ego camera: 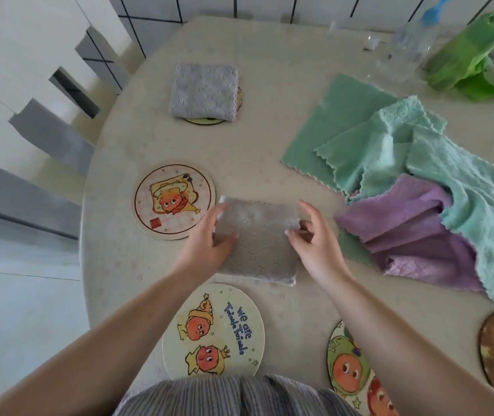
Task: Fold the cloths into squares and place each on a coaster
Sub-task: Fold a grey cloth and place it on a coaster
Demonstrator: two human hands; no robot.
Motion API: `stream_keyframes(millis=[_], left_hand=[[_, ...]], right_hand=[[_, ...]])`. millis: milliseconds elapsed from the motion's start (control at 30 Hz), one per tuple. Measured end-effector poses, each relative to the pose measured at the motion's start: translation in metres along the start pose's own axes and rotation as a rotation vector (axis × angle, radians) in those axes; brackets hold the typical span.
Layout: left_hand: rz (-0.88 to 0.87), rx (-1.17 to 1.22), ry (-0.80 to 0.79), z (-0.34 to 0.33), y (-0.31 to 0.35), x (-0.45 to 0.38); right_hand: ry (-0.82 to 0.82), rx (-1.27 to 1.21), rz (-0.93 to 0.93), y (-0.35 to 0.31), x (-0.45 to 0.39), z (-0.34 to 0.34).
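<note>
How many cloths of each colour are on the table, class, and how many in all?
Grey cloths: 2, one folded on a far coaster, one in the hands
Green cloths: 2, a flat one, a fluffy crumpled one
Purple cloths: 1
Total: 5

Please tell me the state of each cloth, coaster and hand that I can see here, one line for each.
Far grey cloth: folded, lying on a coaster.
Near grey cloth: folded, on the table, held at both sides.
Left hand: holds the near cloth's left edge.
Right hand: pinches its right edge.
Green cloths: unfolded, piled.
Purple cloth: unfolded, crumpled.
Toast coaster: bare.
Twinkle coaster: bare.
</note>
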State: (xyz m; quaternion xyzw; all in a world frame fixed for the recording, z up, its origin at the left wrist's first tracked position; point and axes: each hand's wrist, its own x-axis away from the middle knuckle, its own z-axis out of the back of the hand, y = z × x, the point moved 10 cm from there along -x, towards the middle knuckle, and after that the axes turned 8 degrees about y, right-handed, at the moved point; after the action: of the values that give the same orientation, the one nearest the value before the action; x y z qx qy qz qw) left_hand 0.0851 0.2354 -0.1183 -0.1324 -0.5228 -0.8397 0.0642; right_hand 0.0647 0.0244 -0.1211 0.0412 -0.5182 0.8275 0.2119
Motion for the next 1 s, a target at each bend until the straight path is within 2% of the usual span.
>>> stream_keyframes(millis=[133,233,300,433,533,633,800,933,1000], left_hand=[[-0.075,-0.166,-0.008,-0.002,0.002,0.001],[-0.064,-0.209,-0.003,-0.003,0.003,-0.002],[-0.099,-0.328,0.025,0.000,0.008,-0.001],[-0.408,-0.734,0.116,0.001,0.031,0.011],[-0.550,-0.841,0.011,-0.021,0.031,0.016],[-0.521,-0.939,-0.058,-0.034,0.014,0.012],[-0.462,-1.028,-0.088,-0.037,-0.002,0.008],[-0.477,-1.002,-0.083,-0.036,0.002,0.007],[-0.448,-0.887,-0.048,-0.025,0.007,0.010]], right_hand=[[-0.026,0.195,0.208,-0.016,0.006,-0.005],[-0.017,0.255,0.233,-0.017,0.004,-0.007],[-0.044,0.282,0.232,-0.019,0.002,-0.011],[0.035,0.421,0.258,-0.026,0.003,-0.006],[0.048,0.639,0.464,-0.039,0.014,-0.018],[-0.090,0.852,0.555,-0.027,0.025,-0.050],[-0.162,1.055,0.541,-0.003,0.018,-0.056],[-0.197,0.983,0.535,-0.011,0.016,-0.055],[-0.109,0.861,0.456,-0.018,0.015,-0.039]])
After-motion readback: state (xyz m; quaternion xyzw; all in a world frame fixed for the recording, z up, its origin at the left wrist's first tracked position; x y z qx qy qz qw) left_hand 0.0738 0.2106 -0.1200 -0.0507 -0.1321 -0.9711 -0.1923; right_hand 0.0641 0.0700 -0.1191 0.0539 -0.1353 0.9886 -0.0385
